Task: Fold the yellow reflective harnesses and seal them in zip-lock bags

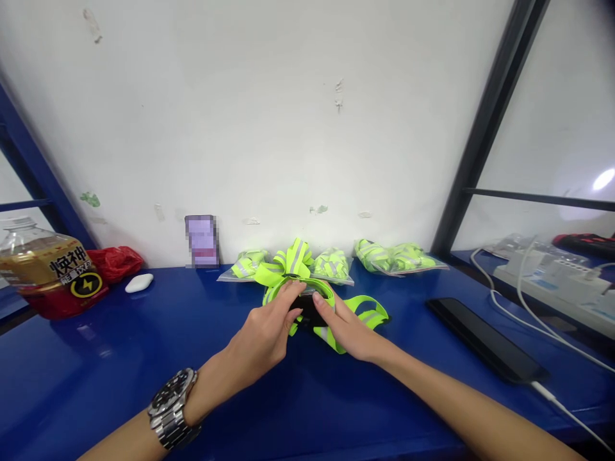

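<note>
Where the reflective yellow-green strap (298,256) loops up near the far edge of the blue table (254,410), the left hand (269,326) and right hand (348,323) pinch its dark part (310,309) between thumbs and fingers from either side. Just beyond, bagged straps (331,264) line the far edge. A white case (139,283) and red bag (115,262) lie near the bottle (45,272) by the left edge; a black phone (485,336) lies toward the right.

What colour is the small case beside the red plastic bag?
The small case is white, in the head view.
</note>
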The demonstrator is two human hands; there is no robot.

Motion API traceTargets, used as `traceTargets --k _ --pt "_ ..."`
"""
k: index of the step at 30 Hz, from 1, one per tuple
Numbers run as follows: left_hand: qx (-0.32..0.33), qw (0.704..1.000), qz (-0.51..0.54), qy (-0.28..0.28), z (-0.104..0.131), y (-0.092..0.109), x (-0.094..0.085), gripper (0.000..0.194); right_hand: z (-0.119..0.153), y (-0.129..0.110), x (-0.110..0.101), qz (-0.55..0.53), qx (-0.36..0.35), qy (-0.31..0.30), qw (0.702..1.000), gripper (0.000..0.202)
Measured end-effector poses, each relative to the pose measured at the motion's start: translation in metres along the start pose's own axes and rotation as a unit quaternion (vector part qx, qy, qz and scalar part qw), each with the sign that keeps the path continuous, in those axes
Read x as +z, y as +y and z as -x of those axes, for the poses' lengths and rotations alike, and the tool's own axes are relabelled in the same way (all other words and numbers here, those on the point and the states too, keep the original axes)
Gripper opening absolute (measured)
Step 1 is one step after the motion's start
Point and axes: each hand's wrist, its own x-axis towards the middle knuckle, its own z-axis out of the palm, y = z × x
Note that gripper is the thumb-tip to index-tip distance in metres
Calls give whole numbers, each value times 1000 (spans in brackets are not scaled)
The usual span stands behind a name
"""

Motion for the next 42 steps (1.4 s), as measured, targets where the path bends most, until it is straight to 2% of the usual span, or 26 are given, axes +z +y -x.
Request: traceTargets --k 3,7,9,11,14,16,19,22,24,26,27,28,29,30,31,32,33,35,37,40,42 --pt "0 1000 -5 7 -1 0 2 46 -2 -3 1 1 -7 20 1000 45" --pt "36 997 -45 48 0 -6 2 46 -7 -6 -3 17 0 65 998 44" --pt "50 994 -77 51 2 -9 -2 47 -8 -7 -5 7 14 91 996 43" --pt "61 992 -110 32 2 -11 -6 52 -8 -7 -6 -22 32 113 993 43" --pt "78 984 -162 -14 3 -8 -10 67 -7 -7 -5 -51 44 114 991 41" --pt "80 975 -202 -33 3 -4 -10 64 -7 -8 -5 -42 34 100 994 37" --pt "57 968 -241 -38 5 -1 -5 48 -9 -8 -8 11 11 91 996 28" --pt "30 971 -230 -51 5 -1 -1 50 -10 -8 -14 108 9 116 987 30" --pt "23 976 -208 -56 3 -3 -1 54 -7 -13 -17 200 -23 173 964 36" --pt "12 984 -173 -46 -1 -5 -3 56 0 -24 -16 265 -100 241 928 34" --pt "1 988 -150 -38 -3 -6 -4 57 6 -30 -14 273 -142 249 918 29" --pt "-12 992 -125 -32 -6 -6 -7 57 13 -36 -11 264 -171 226 922 21" --pt "-28 994 -98 -29 -9 -7 -9 58 19 -40 -6 245 -177 157 940 13" --pt "-46 996 -73 -29 -12 -8 -13 58 26 -43 0 220 -160 53 961 11" --pt "-64 996 -51 -31 -15 -9 -16 59 31 -43 6 194 -117 -52 973 12" --pt "-81 996 -34 -32 -17 -9 -19 59 35 -40 11 172 -68 -112 976 14" --pt "-96 995 -22 -31 -19 -10 -23 59 37 -36 16 156 -23 -130 979 18" --pt "-120 993 -5 -24 -22 -12 -29 57 34 -23 22 119 27 -98 988 37" --pt "-131 991 18 -8 -23 -14 -33 55 27 -10 23 64 39 -19 997 44" --pt "-148 986 73 11 -23 -16 -37 54 16 -3 18 -46 43 101 993 31" --pt "-175 978 113 1 -23 -17 -39 53 12 -4 16 -143 34 136 980 28"
